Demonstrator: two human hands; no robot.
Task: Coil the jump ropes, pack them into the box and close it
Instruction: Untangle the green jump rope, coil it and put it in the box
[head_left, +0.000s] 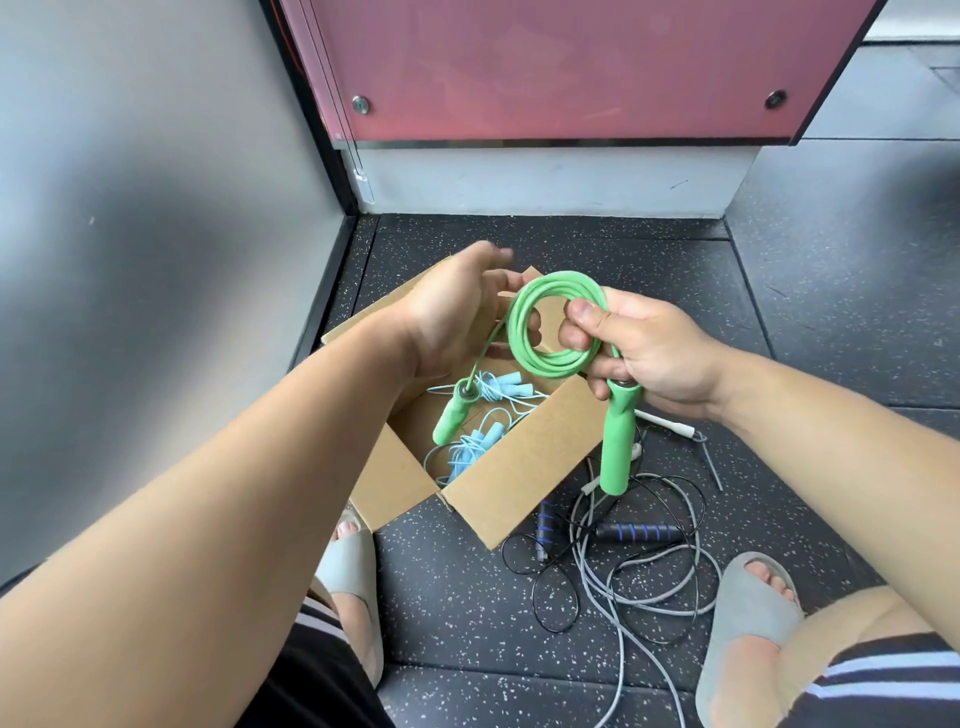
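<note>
Dark speckled floor (519, 649) in a corner, grey wall (156, 208) on the left and a pink panel (571, 67) at the back. An open cardboard box (519, 467) sat on the floor with light blue ropes (478, 441) already bundled inside. Just to the right of the box was a tangle: a black rope with blue-striped handles (639, 532), a grey rope (613, 587) and a white handle (670, 423), all loose and overlapping. 2 grey slippers (748, 623) framed the mess.

The green jump rope (550, 332) was held up over the box, mostly wound into a round coil. The right hand (654, 353) pinched the coil between thumb and fingers, with 1 green handle hanging straight down from it. The other handle (452, 415) dangled on a single strand over the box opening.

The left hand (457, 312) was behind the coil with its fingers spread, but the loops covered the fingertips, so I couldn't tell if it really gripped the rope or just touched it. Both forearms and the coil blocked the far half of the box, and the grey rope ran out of the bottom of the shot.
</note>
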